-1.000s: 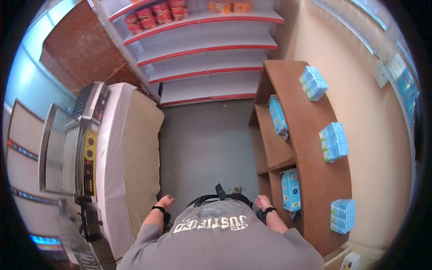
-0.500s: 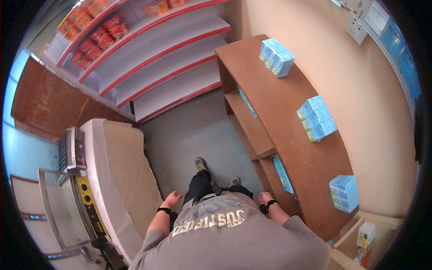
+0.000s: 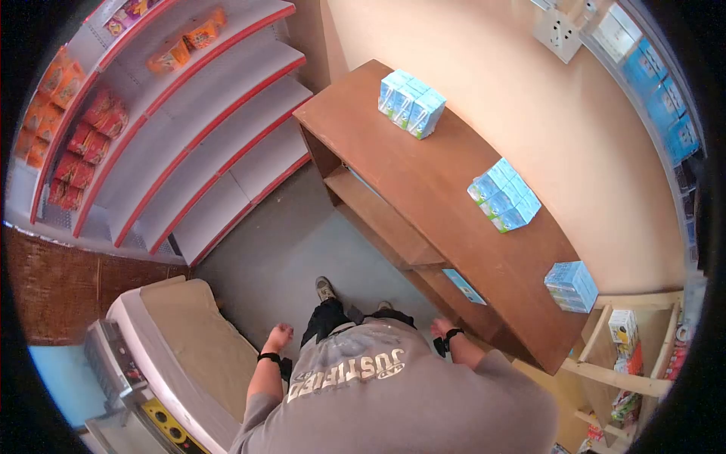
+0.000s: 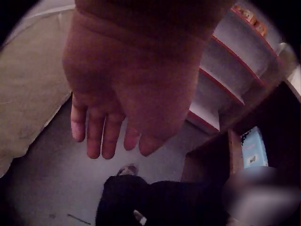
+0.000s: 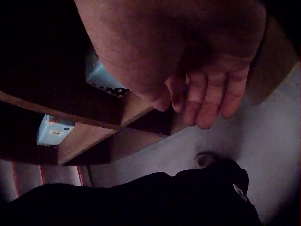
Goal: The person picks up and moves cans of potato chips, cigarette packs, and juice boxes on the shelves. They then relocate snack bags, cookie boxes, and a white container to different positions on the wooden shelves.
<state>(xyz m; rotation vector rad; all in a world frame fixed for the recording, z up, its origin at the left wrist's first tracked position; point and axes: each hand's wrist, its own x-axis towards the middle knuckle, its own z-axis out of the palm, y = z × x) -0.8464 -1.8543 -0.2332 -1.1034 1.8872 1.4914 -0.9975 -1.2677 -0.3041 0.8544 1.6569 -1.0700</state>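
My left hand (image 3: 280,334) hangs at my side over the grey floor, fingers (image 4: 101,134) loosely straight, holding nothing. My right hand (image 3: 438,327) hangs empty too, its fingers (image 5: 209,101) relaxed, close to the front of the brown wooden shelf unit (image 3: 423,181). Three packs of light blue cartons stand on the unit's top: one at the far end (image 3: 411,103), one in the middle (image 3: 505,194), one nearest me (image 3: 572,286). More blue cartons (image 3: 463,285) sit inside its lower compartments (image 5: 101,77).
White shelves with red edges (image 3: 189,144) hold orange and red snack packets (image 3: 83,136) to the left. A cream-topped counter (image 3: 189,344) stands at my left. A light wooden rack with boxes (image 3: 631,356) stands on the right. Grey floor (image 3: 287,250) lies ahead.
The view has swung to the right: the brown unit now lies ahead and the counter has slid to the lower left. I have stepped forward. Both hands still hang empty.
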